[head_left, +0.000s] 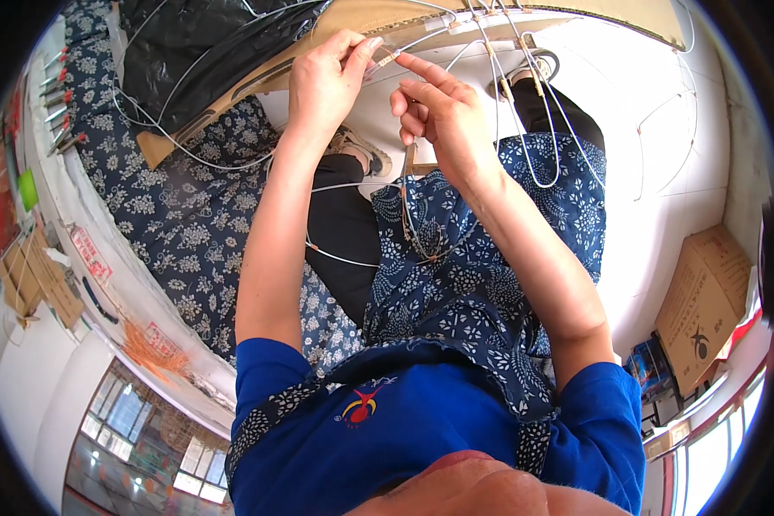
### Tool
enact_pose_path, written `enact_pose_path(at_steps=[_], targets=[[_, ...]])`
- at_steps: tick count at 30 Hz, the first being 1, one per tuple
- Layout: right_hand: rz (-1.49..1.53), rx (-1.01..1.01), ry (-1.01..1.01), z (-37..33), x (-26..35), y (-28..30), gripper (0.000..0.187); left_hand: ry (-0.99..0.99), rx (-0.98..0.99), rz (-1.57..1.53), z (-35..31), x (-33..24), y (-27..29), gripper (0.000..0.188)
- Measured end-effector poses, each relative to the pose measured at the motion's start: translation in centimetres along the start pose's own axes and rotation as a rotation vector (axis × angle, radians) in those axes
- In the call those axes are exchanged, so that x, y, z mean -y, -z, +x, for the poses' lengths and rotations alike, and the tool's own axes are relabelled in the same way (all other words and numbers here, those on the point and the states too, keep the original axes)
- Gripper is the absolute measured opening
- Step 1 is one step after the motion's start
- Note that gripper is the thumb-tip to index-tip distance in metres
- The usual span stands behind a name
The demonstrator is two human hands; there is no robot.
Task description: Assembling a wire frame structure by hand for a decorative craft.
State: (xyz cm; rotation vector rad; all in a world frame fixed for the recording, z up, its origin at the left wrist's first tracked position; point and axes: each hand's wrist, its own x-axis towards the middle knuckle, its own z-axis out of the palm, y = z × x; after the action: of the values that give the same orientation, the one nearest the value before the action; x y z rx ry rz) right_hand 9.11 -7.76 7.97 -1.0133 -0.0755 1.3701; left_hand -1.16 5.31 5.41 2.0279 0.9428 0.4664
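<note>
Near the top of the view, my left hand (322,82) pinches a thin white wire (423,39) between thumb and fingers. A small copper-coloured binding (386,60) sits on that wire beside the fingertips, with a fine brownish strand at it. My right hand (445,112) has its index finger stretched out, the tip at the binding, and the other fingers loosely curled. Right of it hang white wire loops (533,163) with similar bindings. Another bent wire (344,256) crosses my lap, over a blue patterned apron (439,301).
Long cardboard (181,138) and black plastic sheeting (228,60) lie at the far left. Blue flowered cloth (172,206) covers a surface on the left, with red-handled tools (58,112) at its edge. A cardboard box (703,301) stands at right on the pale floor (645,215).
</note>
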Motion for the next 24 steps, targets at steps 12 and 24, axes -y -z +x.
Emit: enact_pose_path(at_steps=[12,24], targets=[[0.068,0.041,-0.045,0.2,0.2,0.5,0.041,-0.152,-0.144,0.091,0.6,-1.7,-0.3,0.017],[-0.003,0.075,-0.035,0.1,0.2,0.6,0.046,-0.542,0.042,0.675,1.9,-1.7,0.8,0.015]])
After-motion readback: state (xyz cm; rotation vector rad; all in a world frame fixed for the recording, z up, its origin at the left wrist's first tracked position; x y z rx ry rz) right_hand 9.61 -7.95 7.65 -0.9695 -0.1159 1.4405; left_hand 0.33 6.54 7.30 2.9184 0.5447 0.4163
